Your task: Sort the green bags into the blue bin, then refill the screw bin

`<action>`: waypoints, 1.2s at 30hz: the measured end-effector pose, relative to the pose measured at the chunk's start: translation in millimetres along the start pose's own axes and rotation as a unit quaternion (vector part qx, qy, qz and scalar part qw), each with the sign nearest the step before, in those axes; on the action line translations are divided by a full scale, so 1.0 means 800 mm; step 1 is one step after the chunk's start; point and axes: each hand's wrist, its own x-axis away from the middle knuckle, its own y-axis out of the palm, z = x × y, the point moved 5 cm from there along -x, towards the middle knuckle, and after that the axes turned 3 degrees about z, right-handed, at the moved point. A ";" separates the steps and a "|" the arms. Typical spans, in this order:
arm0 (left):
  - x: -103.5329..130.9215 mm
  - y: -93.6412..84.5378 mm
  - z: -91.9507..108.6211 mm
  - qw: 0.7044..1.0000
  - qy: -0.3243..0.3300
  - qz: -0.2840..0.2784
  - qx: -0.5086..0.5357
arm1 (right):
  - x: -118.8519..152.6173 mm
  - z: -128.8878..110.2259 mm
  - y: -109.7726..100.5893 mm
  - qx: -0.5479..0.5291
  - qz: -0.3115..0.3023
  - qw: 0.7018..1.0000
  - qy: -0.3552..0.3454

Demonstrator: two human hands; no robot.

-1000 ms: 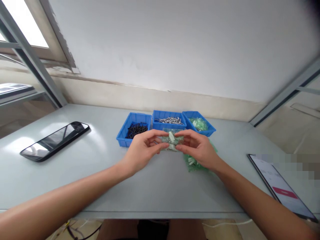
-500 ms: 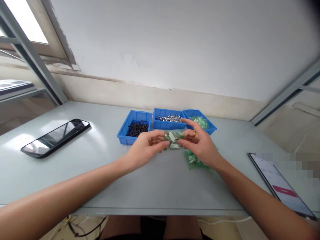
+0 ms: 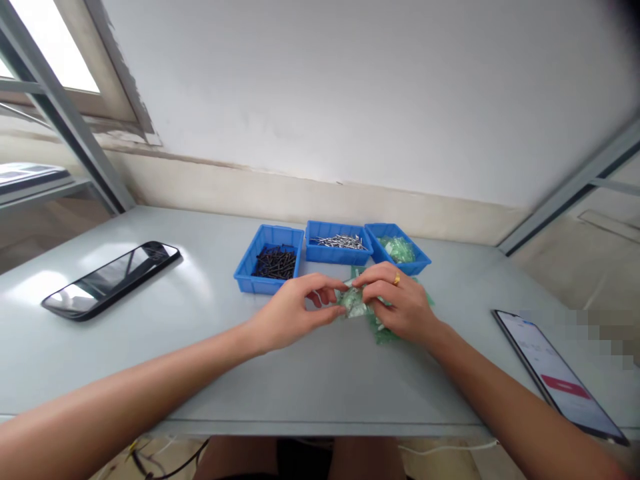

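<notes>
Between my two hands is a small green-tinted plastic bag (image 3: pixel 354 303) with pale pieces inside. My left hand (image 3: pixel 295 307) pinches its left edge between thumb and fingers. On the right side, my right hand (image 3: pixel 400 300) has its fingers bent over the bag's upper right part, a ring on one finger. More green bags (image 3: pixel 383 331) lie on the table under and beside my right hand, which partly covers them. Behind the hands stand a blue bin of black screws (image 3: pixel 267 288), a blue bin of silver metal pins (image 3: pixel 339 255) and a blue bin of green bags (image 3: pixel 417 267).
A dark tablet-like device (image 3: pixel 113 280) with a glossy screen rests at the left of the grey table (image 3: pixel 200 387). At the right lies a phone (image 3: pixel 555 373) with a lit screen. Metal frame posts rise at both sides, and a wall (image 3: pixel 340 120) closes off the back.
Both hands have come slightly lower and nearer. My right hand's fingers, earlier spread and raised, are now curled over the bag, which has turned and bunched up.
</notes>
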 end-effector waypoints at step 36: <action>0.020 0.005 0.021 0.954 0.175 0.051 -0.239 | 0.003 -0.008 0.012 -0.032 -0.053 0.992 0.107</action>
